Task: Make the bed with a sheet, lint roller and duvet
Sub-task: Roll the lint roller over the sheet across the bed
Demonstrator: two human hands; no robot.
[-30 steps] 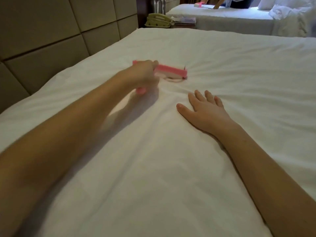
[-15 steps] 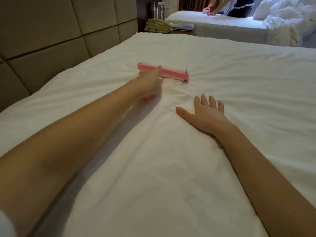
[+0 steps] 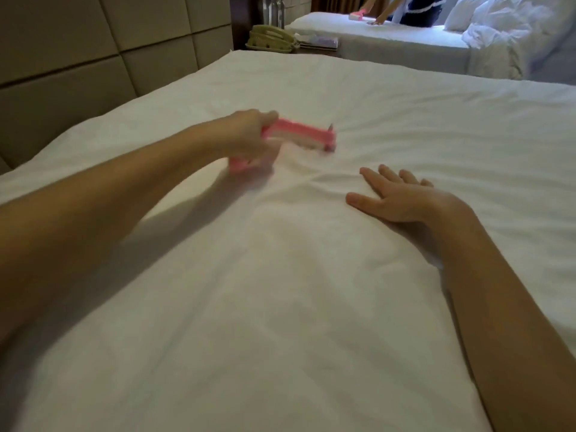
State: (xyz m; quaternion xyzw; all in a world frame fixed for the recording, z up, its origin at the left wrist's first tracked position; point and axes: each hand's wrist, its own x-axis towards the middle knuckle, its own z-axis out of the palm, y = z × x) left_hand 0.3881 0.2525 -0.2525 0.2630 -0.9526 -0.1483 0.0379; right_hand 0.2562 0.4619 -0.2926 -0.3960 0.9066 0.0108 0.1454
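Observation:
A white sheet (image 3: 280, 291) covers the bed and fills most of the view, with creases fanning out around its middle. My left hand (image 3: 249, 135) is stretched out over it and grips the handle of a pink lint roller (image 3: 299, 137), whose wide head rests on the sheet and looks blurred. My right hand (image 3: 402, 198) lies flat on the sheet to the right of the roller, palm down, fingers spread, holding nothing. No duvet lies on this bed.
A padded headboard wall (image 3: 93, 51) runs along the left. A nightstand with a green telephone (image 3: 271, 40) and bottles stands beyond the bed. A second bed (image 3: 389, 42) at the back holds a crumpled white duvet (image 3: 505, 29); another person leans over it.
The lint roller and my left hand have slid back and forth over the sheet's middle, now lying a little nearer to me. My right hand has stayed flat, shifted slightly right.

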